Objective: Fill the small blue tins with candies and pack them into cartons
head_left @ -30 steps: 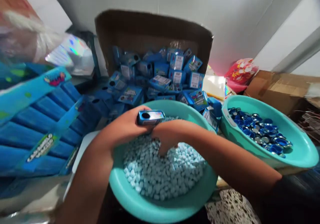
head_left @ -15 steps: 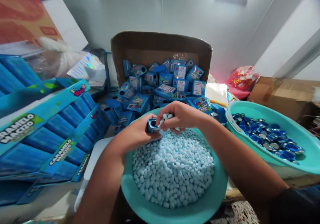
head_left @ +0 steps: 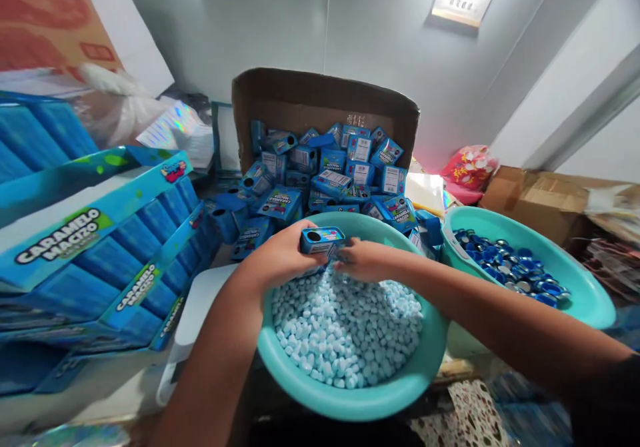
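Note:
A small blue candy box (head_left: pixel 320 242) with a round dark hole in its top is gripped in my left hand (head_left: pixel 287 250), above the far part of a turquoise basin (head_left: pixel 350 404). Pale blue candies (head_left: pixel 345 340) are heaped inside this basin. Close to the right end of the box, my right hand (head_left: pixel 365 260) hovers low over the candies with its fingers bent. Blur hides its fingertips, and I cannot make out whether any candies are in them.
Behind the basin, a brown carton (head_left: pixel 325 94) holds a pile of blue candy boxes (head_left: pixel 333 180). Printed display trays (head_left: pixel 85 234) of blue boxes stand left. At right is another turquoise basin (head_left: pixel 595 300) with round blue-and-silver lids (head_left: pixel 520 267), near cardboard boxes (head_left: pixel 535 200).
My right hand has come away from the box's hole and lowered toward the candies; the candies seen in its fingers no longer show. The box is turned, showing more of its top. The view has shifted.

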Demonstrator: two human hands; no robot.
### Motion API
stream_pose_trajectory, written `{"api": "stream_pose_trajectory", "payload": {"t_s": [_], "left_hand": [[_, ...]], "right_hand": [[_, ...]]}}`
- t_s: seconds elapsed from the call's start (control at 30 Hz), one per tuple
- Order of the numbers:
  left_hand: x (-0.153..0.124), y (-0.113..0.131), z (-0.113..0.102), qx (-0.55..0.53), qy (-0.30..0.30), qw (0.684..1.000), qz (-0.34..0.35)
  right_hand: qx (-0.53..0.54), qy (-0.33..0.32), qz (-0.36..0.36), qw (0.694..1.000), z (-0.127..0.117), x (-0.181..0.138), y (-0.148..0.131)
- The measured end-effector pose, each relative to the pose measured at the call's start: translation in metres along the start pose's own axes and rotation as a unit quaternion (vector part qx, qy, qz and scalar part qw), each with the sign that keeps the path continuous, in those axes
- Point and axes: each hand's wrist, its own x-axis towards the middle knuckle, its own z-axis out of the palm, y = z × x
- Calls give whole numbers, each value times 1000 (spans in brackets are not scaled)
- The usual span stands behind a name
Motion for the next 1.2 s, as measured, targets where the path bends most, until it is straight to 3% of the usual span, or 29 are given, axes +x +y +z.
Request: {"api": "stream_pose_trajectory", "payload": {"t_s": [0.17,0.33,0.5,0.63,0.73,0.8,0.9,0.97,1.07,1.2], "left_hand": [[2,-3,0,14,6,1000,-5],[2,-4,1,22,7,1000,-3],[1,-3,-1,18,20,1000,-3],[3,-4,0,7,41,999,-16],[3,-6,1,-6,48,999,-22],[3,-6,1,-11,47,999,-24],[1,-5,1,0,42,999,-22],[0,-3,1,10,40,999,-25],[-2,-1,1,15,39,998,-45],[-3,1,1,9,42,997,-65]], "right_hand": [[38,-84,-60,994,4,-32,-14],[95,-30,-79,992,18,-52,-20],[215,-15,-61,975,24,-43,-33],[394,-50,-57,916,26,-23,-40],[494,-91,2,865,31,-9,-40],[570,-138,50,809,34,-3,-37],[666,-225,130,699,35,3,-30],[695,-257,166,651,35,5,-27],[716,-261,189,618,34,8,-29],[716,-241,208,621,30,8,-35]]}}
